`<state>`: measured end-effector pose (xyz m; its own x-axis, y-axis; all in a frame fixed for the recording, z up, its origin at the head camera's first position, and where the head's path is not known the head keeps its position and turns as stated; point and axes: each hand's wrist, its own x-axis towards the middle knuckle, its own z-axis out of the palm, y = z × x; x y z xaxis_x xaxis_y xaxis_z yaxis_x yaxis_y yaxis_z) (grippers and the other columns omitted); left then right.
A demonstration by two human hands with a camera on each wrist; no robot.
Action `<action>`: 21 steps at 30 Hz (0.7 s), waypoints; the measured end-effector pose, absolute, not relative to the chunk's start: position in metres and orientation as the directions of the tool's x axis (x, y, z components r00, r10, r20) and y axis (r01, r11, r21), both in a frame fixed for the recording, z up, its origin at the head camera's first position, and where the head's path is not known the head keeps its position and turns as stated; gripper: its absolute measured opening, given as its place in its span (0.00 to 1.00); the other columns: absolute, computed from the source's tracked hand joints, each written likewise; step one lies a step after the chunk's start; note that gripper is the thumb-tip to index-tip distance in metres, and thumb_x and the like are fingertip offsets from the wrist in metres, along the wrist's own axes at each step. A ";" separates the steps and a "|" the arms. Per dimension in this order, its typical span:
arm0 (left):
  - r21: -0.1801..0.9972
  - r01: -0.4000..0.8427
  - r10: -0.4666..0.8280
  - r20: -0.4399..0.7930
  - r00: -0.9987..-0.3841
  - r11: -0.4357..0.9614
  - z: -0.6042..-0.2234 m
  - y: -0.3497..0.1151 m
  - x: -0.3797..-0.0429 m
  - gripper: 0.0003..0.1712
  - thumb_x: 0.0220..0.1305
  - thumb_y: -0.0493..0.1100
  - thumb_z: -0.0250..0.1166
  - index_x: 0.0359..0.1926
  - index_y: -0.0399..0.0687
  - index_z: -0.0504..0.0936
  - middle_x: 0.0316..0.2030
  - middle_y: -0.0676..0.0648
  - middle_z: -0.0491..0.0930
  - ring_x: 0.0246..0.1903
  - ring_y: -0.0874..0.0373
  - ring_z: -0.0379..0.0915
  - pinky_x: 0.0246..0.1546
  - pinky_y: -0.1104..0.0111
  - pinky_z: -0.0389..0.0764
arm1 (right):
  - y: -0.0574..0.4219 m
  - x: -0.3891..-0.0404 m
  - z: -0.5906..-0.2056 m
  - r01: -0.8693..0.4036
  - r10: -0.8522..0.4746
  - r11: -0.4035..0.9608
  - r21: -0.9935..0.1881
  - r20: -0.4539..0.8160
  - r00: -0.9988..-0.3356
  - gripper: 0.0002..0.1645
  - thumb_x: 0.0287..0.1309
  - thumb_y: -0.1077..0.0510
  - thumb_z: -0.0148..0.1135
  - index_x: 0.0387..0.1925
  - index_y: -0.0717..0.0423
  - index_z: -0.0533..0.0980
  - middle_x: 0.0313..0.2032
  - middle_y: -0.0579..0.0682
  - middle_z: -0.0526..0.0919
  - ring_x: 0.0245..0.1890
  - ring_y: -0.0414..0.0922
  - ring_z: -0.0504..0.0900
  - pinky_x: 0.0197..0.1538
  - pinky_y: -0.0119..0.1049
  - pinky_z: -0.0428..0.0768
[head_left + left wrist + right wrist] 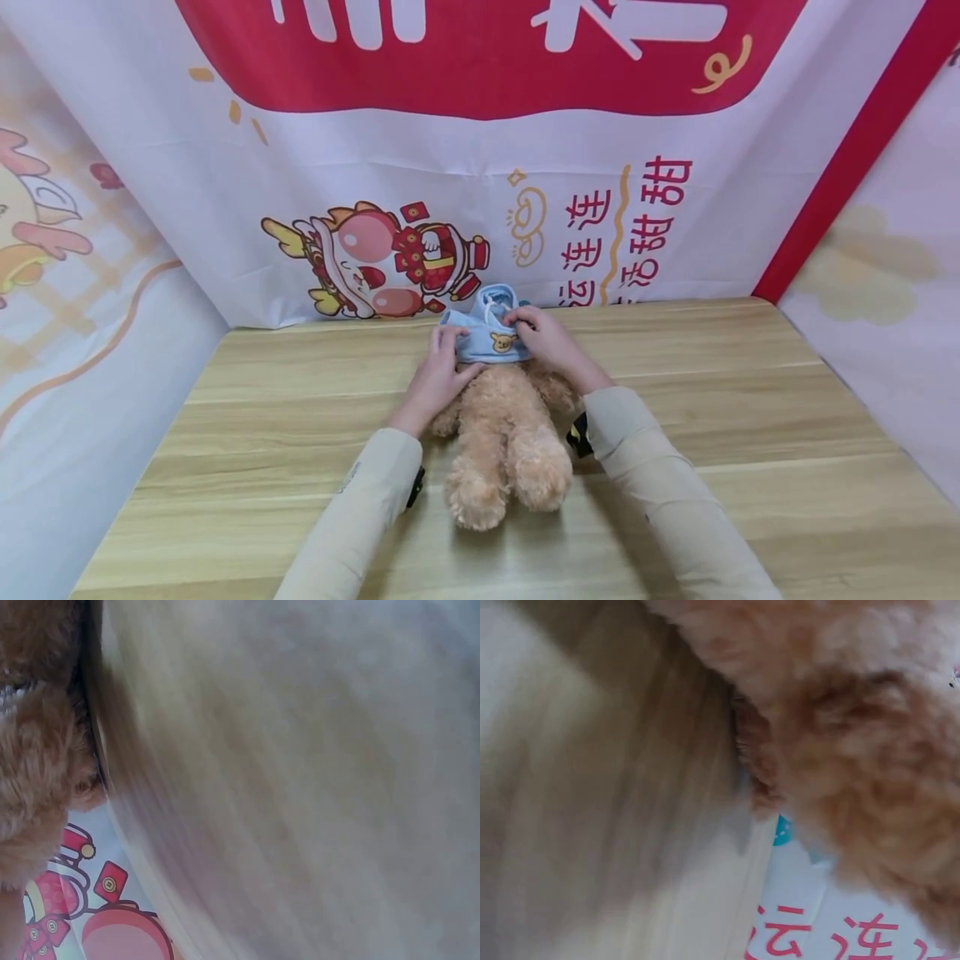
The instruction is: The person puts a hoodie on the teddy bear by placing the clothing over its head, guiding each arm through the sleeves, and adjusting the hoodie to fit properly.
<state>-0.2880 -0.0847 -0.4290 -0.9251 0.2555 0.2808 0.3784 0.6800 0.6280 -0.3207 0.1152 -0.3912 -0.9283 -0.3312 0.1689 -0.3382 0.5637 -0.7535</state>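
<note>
At the far left hangs a pale printed cloth [112, 325], beside the tabletop [300, 400] with its light wood grain. Next along, on the white-and-red backdrop [450, 146], a cartoon figure [371, 262] lies sideways. The left sleeve [352, 508], beige, reaches up from the near edge, a dark wrist device [415, 487] showing at its cuff. The left hand [438, 375] grips the left side of a small blue garment [476, 348], thumb at the hem, fingers on the upper part.

In the middle, a tan plush toy [498, 408] lies on the tabletop, feet towards the near edge; the garment covers its upper end, near the backdrop. A bear patch [502, 342] sits on the front, below a white cord [491, 310]. Just right of these, the right hand [547, 337] pinches the garment with bent fingers. The right sleeve [667, 483] slants down and away, beyond the plush toy's arm. Red characters [585, 225] run up the backdrop, and farther right comes a red band [847, 150].
</note>
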 end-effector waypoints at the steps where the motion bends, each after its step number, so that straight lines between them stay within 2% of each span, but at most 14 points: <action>1: 0.637 0.373 0.242 0.286 -0.927 0.675 -0.429 -0.084 -0.287 0.26 0.61 0.46 0.66 0.54 0.44 0.66 0.54 0.39 0.62 0.48 0.43 0.73 0.50 0.53 0.78 | 0.115 -0.322 -0.389 -0.327 -0.332 0.586 -0.741 0.148 -0.931 0.18 0.68 0.62 0.45 0.49 0.62 0.79 0.51 0.60 0.81 0.51 0.54 0.78 0.57 0.47 0.75; 4: 0.637 0.379 0.233 0.303 -0.924 0.671 -0.429 -0.082 -0.286 0.22 0.60 0.45 0.67 0.50 0.42 0.68 0.50 0.39 0.63 0.41 0.46 0.72 0.44 0.55 0.78 | 0.117 -0.324 -0.382 -0.329 -0.379 0.659 -0.676 0.079 -0.922 0.18 0.68 0.60 0.52 0.55 0.59 0.77 0.51 0.59 0.82 0.51 0.52 0.79 0.55 0.44 0.78; 7: 0.601 0.413 0.261 0.326 -0.908 0.685 -0.430 -0.082 -0.285 0.20 0.60 0.44 0.67 0.50 0.43 0.72 0.50 0.40 0.68 0.43 0.48 0.74 0.45 0.56 0.79 | 0.118 -0.325 -0.376 -0.421 -0.490 0.693 -0.586 0.047 -0.871 0.11 0.63 0.62 0.58 0.44 0.63 0.79 0.38 0.59 0.82 0.38 0.50 0.79 0.42 0.37 0.77; 9: 0.571 0.439 0.283 0.345 -0.895 0.694 -0.430 -0.082 -0.286 0.17 0.61 0.43 0.66 0.49 0.44 0.74 0.49 0.42 0.70 0.44 0.49 0.75 0.46 0.57 0.79 | 0.117 -0.326 -0.372 -0.507 -0.561 0.691 -0.516 0.060 -0.826 0.03 0.59 0.64 0.60 0.33 0.63 0.76 0.29 0.55 0.77 0.30 0.46 0.74 0.36 0.33 0.71; 12: 0.518 0.487 0.319 0.382 -0.867 0.703 -0.430 -0.081 -0.287 0.11 0.63 0.42 0.64 0.44 0.45 0.76 0.47 0.44 0.72 0.45 0.50 0.75 0.48 0.58 0.79 | 0.113 -0.327 -0.369 -0.589 -0.612 0.697 -0.410 0.089 -0.786 0.09 0.54 0.66 0.60 0.24 0.57 0.68 0.25 0.49 0.68 0.25 0.42 0.66 0.32 0.31 0.64; 16: 0.439 0.539 0.374 0.408 -0.833 0.719 -0.428 -0.083 -0.288 0.06 0.65 0.42 0.61 0.40 0.45 0.76 0.44 0.45 0.74 0.44 0.51 0.76 0.48 0.59 0.79 | 0.106 -0.325 -0.368 -0.573 -0.579 0.738 -0.356 0.101 -0.809 0.11 0.49 0.66 0.60 0.23 0.53 0.66 0.24 0.47 0.66 0.25 0.41 0.63 0.30 0.31 0.63; 21: 0.354 0.544 0.434 0.346 -0.832 0.760 -0.424 -0.087 -0.287 0.07 0.69 0.46 0.56 0.38 0.48 0.73 0.36 0.48 0.76 0.37 0.53 0.76 0.41 0.60 0.79 | 0.104 -0.323 -0.374 -0.460 -0.456 0.770 -0.442 0.123 -0.882 0.09 0.45 0.65 0.62 0.23 0.54 0.69 0.23 0.47 0.69 0.25 0.42 0.66 0.30 0.32 0.65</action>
